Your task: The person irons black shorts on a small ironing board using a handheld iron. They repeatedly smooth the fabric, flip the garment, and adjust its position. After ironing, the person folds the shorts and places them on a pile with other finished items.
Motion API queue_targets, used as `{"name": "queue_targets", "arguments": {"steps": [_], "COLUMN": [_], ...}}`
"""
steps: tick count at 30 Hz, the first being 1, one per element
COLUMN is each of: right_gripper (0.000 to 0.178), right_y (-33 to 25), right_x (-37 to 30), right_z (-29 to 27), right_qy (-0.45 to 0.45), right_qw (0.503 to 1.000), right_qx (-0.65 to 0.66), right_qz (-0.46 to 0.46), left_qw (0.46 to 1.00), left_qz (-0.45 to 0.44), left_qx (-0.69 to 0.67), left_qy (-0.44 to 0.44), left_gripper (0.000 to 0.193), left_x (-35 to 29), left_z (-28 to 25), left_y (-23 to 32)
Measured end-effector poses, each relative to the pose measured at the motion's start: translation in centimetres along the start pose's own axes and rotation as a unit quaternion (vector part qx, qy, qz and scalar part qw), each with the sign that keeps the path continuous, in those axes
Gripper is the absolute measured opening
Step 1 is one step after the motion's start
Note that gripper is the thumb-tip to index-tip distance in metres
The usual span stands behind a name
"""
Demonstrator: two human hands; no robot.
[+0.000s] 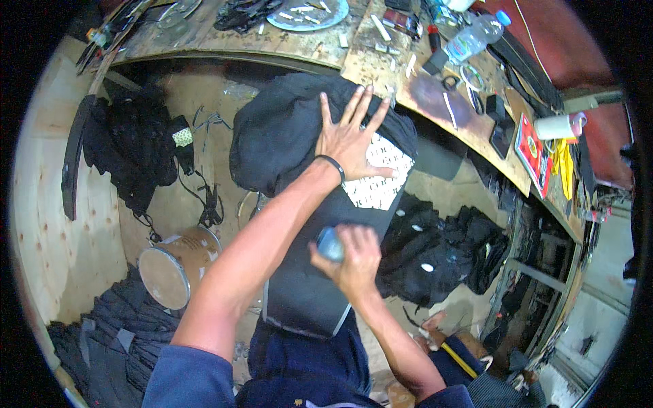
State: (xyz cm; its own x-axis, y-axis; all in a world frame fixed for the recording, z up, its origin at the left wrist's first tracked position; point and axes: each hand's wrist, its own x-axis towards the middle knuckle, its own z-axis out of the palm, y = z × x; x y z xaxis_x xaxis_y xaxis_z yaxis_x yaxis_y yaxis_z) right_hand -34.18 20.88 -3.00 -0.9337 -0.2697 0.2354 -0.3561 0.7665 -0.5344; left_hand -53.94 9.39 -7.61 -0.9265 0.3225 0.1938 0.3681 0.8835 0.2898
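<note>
A long black board (309, 272) reaches from my lap to the workbench. Dark cloth (272, 129) is bunched over its far end, with a white piece bearing a black pattern (374, 190) lying flat beside it. Fingers spread, my left hand (350, 136) presses down on the cloth and on the edge of the patterned piece. Nearer to me, my right hand (354, 262) is closed around a rounded, bluish, see-through object (330, 243) over the board. Motion blurs this object, so its exact kind cannot be made out.
The workbench (224, 41) carries a blue plate (309, 17), a plastic bottle (476, 37), scissors (474, 98) and a white roll (561, 127). Black cloth piles (442, 251) lie right and left below. A cardboard drum (166, 275) lies at left. Another person's foot (434, 321) shows lower right.
</note>
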Motion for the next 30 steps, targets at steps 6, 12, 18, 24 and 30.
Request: {"name": "queue_targets", "arguments": {"steps": [6,12,18,24,30], "right_gripper": [0.048,0.045,0.046,0.05,0.043], "right_y": [0.8,-0.2,-0.1,-4.1,-3.8], "right_x": [2.2,0.1,-1.0,2.4,2.1], "right_z": [-3.1,-3.9,-2.6,1.6,-1.4], "right_qy": [0.022,-0.013,0.016,0.037,0.139], "right_qw": [0.999,0.998,1.0,0.988,0.936], "right_qx": [0.026,0.062,0.003,-0.079,0.234], "right_qz": [0.029,-0.002,0.009,0.129,0.223], "left_qw": [0.999,1.0,1.0,0.999,0.983], "left_qz": [0.021,0.001,0.003,0.015,0.02], "left_qx": [-0.01,0.002,-0.003,-0.036,-0.185], "left_qy": [0.035,-0.009,-0.028,-0.022,-0.011], "left_gripper": [0.149,0.148,0.147,0.146,0.126], "left_x": [-0.8,-0.4,-0.5,-0.5,-0.7], "left_z": [-0.6,-0.6,-1.2,0.0,-4.1], "left_y": [0.6,0.8,0.8,0.2,-0.3]}}
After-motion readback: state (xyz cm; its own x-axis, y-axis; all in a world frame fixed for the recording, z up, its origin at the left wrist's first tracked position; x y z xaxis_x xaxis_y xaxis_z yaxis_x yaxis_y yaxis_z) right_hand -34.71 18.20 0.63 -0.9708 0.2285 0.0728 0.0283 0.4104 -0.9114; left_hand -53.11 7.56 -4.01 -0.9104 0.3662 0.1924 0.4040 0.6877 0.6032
